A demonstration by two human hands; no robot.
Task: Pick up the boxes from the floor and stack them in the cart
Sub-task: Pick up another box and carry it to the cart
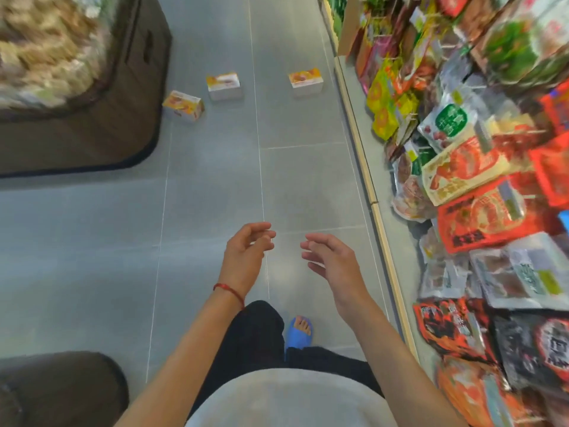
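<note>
This is a shop aisle with a grey tiled floor [215,195] and a dark display bin [123,118] on its left. Three boxes lie well ahead of the hands. The skewed box [183,106] is just beside the bin's corner and the middle box [224,85] is near it, both on the left hand's side. The far box [305,81] lies well apart from the bin, long side across the aisle. The left hand [246,257] and right hand [332,260] are empty, fingers loosely curled. The way looks free.
</note>
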